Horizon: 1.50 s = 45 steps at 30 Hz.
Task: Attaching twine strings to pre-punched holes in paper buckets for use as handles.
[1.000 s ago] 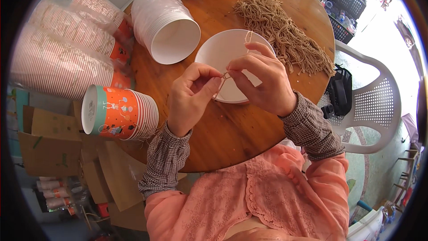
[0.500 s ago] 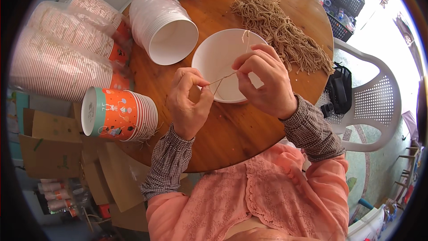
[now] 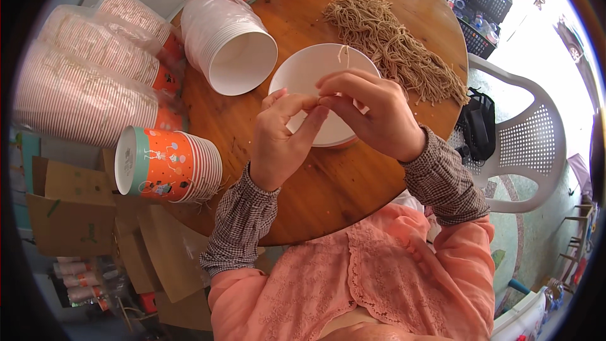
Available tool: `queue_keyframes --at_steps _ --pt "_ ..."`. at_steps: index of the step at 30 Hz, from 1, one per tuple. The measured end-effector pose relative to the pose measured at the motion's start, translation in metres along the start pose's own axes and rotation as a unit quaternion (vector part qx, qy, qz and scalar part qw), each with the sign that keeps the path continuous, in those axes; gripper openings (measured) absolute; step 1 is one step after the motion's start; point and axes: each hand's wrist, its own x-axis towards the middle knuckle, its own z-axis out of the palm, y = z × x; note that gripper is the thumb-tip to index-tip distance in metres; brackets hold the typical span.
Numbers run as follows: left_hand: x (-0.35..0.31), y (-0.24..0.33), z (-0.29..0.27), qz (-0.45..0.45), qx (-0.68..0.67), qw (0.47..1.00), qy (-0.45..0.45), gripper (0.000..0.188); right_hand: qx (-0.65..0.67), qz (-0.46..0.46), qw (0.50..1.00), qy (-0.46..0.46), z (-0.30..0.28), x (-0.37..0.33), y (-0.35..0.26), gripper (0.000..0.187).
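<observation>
My left hand (image 3: pixel 279 137) and my right hand (image 3: pixel 384 112) meet fingertip to fingertip over an open white paper bucket (image 3: pixel 295 66). Both pinch a thin beige string (image 3: pixel 344 57); most of it is hidden by the fingers, and a loose bit shows at the bucket's far rim. The bucket stands upright on the round wooden table, its inside white. Just beyond my right hand lies a heap of similar beige strings (image 3: pixel 398 44).
Left of the bucket, a plastic-wrapped stack of white buckets (image 3: pixel 243 60) lies tilted. Nearer is an orange-printed stack (image 3: pixel 167 161) on its side. More wrapped stacks (image 3: pixel 95 91) fill the left. A white plastic chair (image 3: pixel 530 132) holding a black bag (image 3: pixel 480 126) stands right.
My hands have come together from either side, so the string stretched between them is now bunched at the fingertips. The view has shifted slightly.
</observation>
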Motion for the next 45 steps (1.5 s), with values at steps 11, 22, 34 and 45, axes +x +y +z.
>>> queue_keyframes --at_steps 11,22,34,45 --pt "-0.007 -0.001 -0.020 -0.010 0.007 0.998 -0.065 0.004 0.190 0.151 0.969 0.039 0.004 0.005 0.000 0.019" --pt "-0.034 -0.010 -0.017 0.079 0.149 0.986 -0.009 0.003 0.199 0.167 0.930 0.259 -0.003 -0.004 0.075 0.013" --pt "-0.033 -0.008 -0.004 0.118 0.183 0.976 0.006 0.012 -0.056 0.002 0.998 0.034 -0.005 -0.082 0.022 0.017" --pt "-0.001 0.024 0.023 0.133 0.312 0.940 -0.032 0.014 -0.115 -0.052 0.990 -0.070 0.018 -0.097 0.012 0.033"
